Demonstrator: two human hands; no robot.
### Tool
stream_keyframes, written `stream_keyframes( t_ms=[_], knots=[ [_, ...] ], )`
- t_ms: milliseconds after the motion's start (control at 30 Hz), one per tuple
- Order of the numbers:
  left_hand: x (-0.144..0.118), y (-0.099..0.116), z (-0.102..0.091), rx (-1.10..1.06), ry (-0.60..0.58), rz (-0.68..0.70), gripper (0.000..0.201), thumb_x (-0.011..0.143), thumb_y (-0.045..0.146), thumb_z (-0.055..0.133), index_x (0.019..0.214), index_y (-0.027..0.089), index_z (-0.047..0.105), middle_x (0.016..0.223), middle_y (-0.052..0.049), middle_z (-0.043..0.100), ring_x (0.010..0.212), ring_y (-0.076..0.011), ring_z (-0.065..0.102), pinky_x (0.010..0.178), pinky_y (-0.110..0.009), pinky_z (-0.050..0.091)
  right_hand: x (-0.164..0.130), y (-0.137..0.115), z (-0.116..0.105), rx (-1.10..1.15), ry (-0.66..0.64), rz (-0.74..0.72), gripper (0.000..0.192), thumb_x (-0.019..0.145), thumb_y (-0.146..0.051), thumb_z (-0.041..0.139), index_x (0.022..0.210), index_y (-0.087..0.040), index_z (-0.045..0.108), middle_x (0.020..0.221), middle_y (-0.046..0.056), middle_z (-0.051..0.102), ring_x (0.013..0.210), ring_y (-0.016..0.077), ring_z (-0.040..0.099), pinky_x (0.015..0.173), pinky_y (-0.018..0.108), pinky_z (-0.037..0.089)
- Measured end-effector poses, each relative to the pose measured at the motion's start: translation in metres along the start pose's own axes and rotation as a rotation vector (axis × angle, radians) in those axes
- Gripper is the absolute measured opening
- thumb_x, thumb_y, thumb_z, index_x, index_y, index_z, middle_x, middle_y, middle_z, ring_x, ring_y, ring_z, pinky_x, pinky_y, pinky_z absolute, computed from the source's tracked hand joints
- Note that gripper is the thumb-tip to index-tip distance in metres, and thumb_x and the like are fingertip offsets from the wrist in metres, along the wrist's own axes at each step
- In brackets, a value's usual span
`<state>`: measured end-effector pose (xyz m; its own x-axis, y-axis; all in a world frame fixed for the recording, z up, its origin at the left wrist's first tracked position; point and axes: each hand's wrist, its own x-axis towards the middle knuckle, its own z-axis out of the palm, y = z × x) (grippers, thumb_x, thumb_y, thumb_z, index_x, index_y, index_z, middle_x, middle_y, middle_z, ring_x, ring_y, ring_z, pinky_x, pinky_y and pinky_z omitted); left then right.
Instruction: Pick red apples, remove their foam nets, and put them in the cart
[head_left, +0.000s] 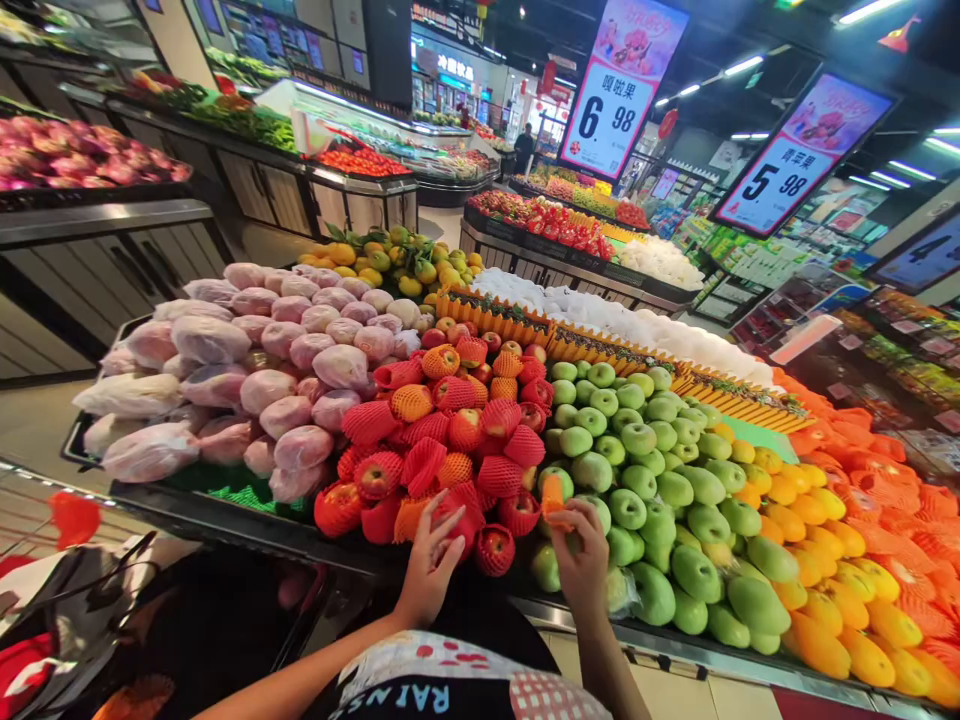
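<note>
My left hand [429, 565] is at the front edge of a pile of apples in red and orange foam nets [457, 425]. Its fingers are apart and curved, beside a red-netted apple [466, 512]; whether they touch it I cannot tell. A small orange foam net [553, 493] is pinched in the fingers of my right hand [581, 560], held up over the front of the green apples [626, 470]. A single netted apple [495, 550] lies between the two hands at the front of the pile.
Plastic-wrapped pink fruit [285, 370] is heaped on the left. Yellow-orange fruit [832, 570] and orange-netted fruit [892, 490] lie to the right. A yellow picket divider [600, 350] runs behind. The stand's black front edge [247, 525] is close to my body, with a dark container [202, 630] lower left.
</note>
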<state>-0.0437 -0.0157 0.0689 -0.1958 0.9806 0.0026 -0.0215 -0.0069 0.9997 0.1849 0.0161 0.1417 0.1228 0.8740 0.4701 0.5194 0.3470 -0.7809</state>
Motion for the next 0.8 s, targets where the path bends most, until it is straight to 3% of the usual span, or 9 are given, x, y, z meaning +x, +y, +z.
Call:
stream_keyframes(
  t_ms=[100,167,300,400,467,533,633,733,800],
  knots=[
    [-0.004,-0.002,0.012,0.067,0.039,0.068,0.051,0.096,0.050,0.063,0.141,0.026,0.065,0.172,-0.008,0.025,0.161,-0.0367,0.020,0.132,-0.057,0.009,0.001,0.002,-0.009,-0.013,-0.072,-0.085,0.022,0.086,-0.014,0.063,0.088,-0.030,0.078,0.101,0.006,0.072,0.095,0.0244,0.070,0.083,0.040,0.057],
    [-0.007,-0.001,0.021,0.085,0.028,0.119,0.053,0.097,0.048,0.062,0.146,0.027,0.060,0.174,-0.008,0.021,0.163,-0.0352,0.015,0.133,-0.056,0.005,0.005,0.001,-0.022,-0.016,-0.102,-0.118,0.024,0.087,-0.013,0.062,0.094,-0.030,0.077,0.107,0.007,0.078,0.099,0.0262,0.073,0.088,0.044,0.057],
    [-0.017,-0.001,0.043,-0.028,-0.218,0.167,0.052,0.100,0.045,0.059,0.150,0.028,0.057,0.168,-0.013,0.037,0.159,-0.0349,0.028,0.131,-0.057,0.018,0.007,-0.011,-0.047,0.038,-0.188,-0.133,0.024,0.091,-0.014,0.063,0.101,-0.030,0.077,0.117,0.007,0.081,0.099,0.0274,0.076,0.087,0.046,0.059],
    [-0.023,-0.009,0.061,-0.224,-0.497,0.055,0.058,0.098,0.051,0.062,0.151,0.027,0.053,0.159,-0.016,0.051,0.146,-0.0360,0.048,0.122,-0.056,0.038,-0.007,-0.019,-0.053,0.146,-0.369,-0.143,0.028,0.092,-0.013,0.064,0.103,-0.035,0.077,0.115,0.003,0.082,0.094,0.0243,0.075,0.082,0.042,0.060],
    [-0.026,-0.013,0.070,-0.301,-0.571,-0.028,0.061,0.094,0.053,0.067,0.147,0.025,0.055,0.150,-0.015,0.059,0.138,-0.0356,0.056,0.117,-0.053,0.044,-0.023,-0.018,-0.053,0.224,-0.521,-0.123,0.030,0.093,-0.015,0.065,0.106,-0.038,0.078,0.113,0.001,0.083,0.096,0.0241,0.075,0.088,0.044,0.059],
    [-0.027,-0.015,0.075,-0.311,-0.568,-0.053,0.059,0.090,0.053,0.073,0.140,0.024,0.059,0.140,-0.013,0.066,0.133,-0.0345,0.059,0.116,-0.051,0.043,-0.040,-0.011,-0.053,0.283,-0.584,-0.052,0.025,0.093,-0.024,0.070,0.112,-0.039,0.078,0.115,0.002,0.082,0.106,0.0269,0.073,0.098,0.049,0.056],
    [-0.027,-0.010,0.079,-0.302,-0.585,-0.015,0.050,0.091,0.050,0.073,0.132,0.023,0.063,0.129,-0.011,0.067,0.124,-0.0315,0.062,0.110,-0.046,0.047,-0.057,0.007,-0.053,0.409,-0.479,0.149,0.023,0.094,-0.044,0.071,0.112,-0.035,0.079,0.111,0.006,0.082,0.109,0.0300,0.073,0.096,0.049,0.058],
    [-0.027,-0.005,0.081,-0.267,-0.591,0.066,0.035,0.097,0.044,0.067,0.124,0.023,0.066,0.124,-0.011,0.063,0.114,-0.0270,0.063,0.100,-0.039,0.050,-0.057,0.024,-0.052,0.517,-0.348,0.377,0.024,0.093,-0.050,0.070,0.095,-0.029,0.079,0.091,0.005,0.079,0.086,0.0239,0.074,0.078,0.036,0.061],
    [-0.027,-0.004,0.083,-0.253,-0.573,0.116,0.027,0.098,0.041,0.066,0.117,0.022,0.067,0.120,-0.010,0.061,0.110,-0.0248,0.062,0.096,-0.037,0.050,-0.052,0.029,-0.048,0.517,-0.311,0.459,0.024,0.084,-0.049,0.080,0.093,-0.027,0.076,0.087,0.003,0.075,0.080,0.0208,0.070,0.072,0.031,0.058]
  ],
)
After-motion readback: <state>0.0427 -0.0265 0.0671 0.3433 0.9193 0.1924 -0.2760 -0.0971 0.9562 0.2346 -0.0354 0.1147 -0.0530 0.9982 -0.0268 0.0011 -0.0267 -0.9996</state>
